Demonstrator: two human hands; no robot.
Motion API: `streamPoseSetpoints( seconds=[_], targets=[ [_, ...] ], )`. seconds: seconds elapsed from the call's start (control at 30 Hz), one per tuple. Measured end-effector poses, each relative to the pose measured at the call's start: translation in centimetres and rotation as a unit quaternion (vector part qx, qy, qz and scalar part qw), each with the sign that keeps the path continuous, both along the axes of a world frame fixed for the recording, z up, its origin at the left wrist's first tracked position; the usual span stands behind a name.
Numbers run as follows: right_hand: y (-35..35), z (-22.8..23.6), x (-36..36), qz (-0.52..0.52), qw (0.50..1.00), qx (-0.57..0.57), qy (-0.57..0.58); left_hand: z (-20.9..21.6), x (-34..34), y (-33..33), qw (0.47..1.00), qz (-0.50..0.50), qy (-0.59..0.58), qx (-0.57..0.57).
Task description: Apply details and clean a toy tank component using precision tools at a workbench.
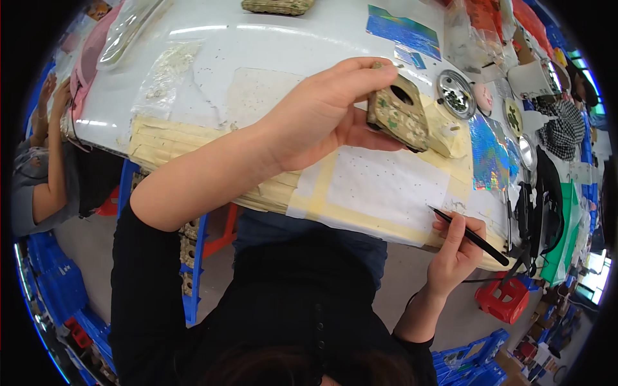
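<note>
My left hand (351,103) is closed around a camouflage-patterned case (400,116) with a dark oval opening, raised over the table and tilted. In my right hand (458,248) is a pair of black tweezers (473,239), pinched between thumb and fingers. Its thin tip points left over a white paper sheet (386,183) scattered with tiny dark specks. Whether the tip grips anything is too small to tell. Beyond the case stands a round metal dish (456,94) holding small dark green pieces.
Yellowish tape (193,145) covers the near table edge. Shiny blue holographic sheets (403,32) lie farther back. Another camouflage piece (278,5) sits at the far edge. On the right are a checkered cloth (561,128) and a black strap (549,199). At the left, a co-worker's arm (51,167) shows.
</note>
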State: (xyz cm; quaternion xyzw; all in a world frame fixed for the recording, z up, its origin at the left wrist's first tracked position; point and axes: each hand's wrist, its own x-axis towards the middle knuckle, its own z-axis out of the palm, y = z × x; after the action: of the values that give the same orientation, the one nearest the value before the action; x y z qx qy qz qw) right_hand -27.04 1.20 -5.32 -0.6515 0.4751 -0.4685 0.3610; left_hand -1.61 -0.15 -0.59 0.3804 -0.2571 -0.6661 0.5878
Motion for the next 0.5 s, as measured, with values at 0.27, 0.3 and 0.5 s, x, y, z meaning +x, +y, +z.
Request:
streamPoseSetpoints(
  seconds=[0.27,0.3,0.5],
  targets=[
    [-0.3,0.0,-0.1,0.014,0.999,0.02,-0.027,-1.1,0.5,-0.4,0.999,-0.027,-0.011,-0.021],
    [-0.3,0.1,-0.4,0.016,1.0,0.018,-0.017,-1.1,0.4,-0.5,0.999,-0.034,-0.004,-0.024],
    [-0.2,0.0,-0.4,0.025,0.999,0.023,-0.004,-0.9,0.5,-0.6,0.998,-0.047,-0.011,-0.027]
  ],
)
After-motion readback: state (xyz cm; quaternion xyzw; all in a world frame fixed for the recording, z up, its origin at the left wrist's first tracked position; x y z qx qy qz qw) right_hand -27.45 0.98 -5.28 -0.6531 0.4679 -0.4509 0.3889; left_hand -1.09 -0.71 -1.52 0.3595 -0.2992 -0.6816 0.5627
